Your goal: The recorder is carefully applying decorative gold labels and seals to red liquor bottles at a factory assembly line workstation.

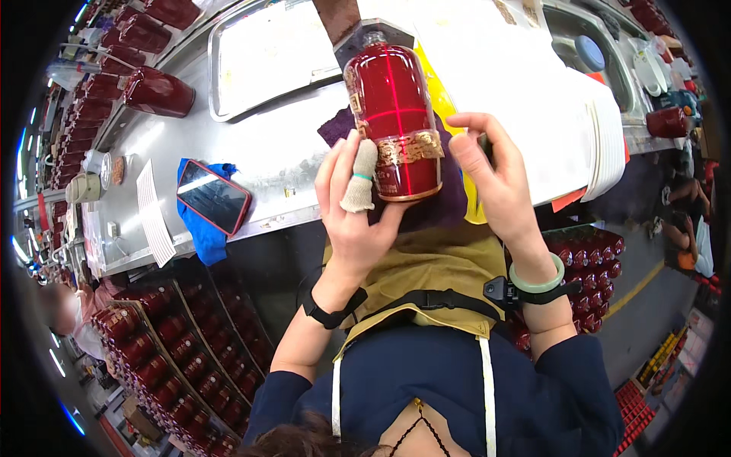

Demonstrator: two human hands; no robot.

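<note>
Cupping the base of a glossy red bottle [394, 114] lying neck-away over the steel bench edge [228, 164], the left hand [358, 213] wrapped around it, one finger bandaged; the right hand [495, 183] hovered beside, fingers loosely curled; glass-like, probably heavy, slippery, best gripped mid-body.

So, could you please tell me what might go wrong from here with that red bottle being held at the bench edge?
1. The red bottle rests mostly in the left hand, base toward the bench's edge; it could slip off toward the crates of bottles below.
2. The right hand only touches its side, so support looks thin.
3. The phone lies near the edge and could be knocked off.
</note>
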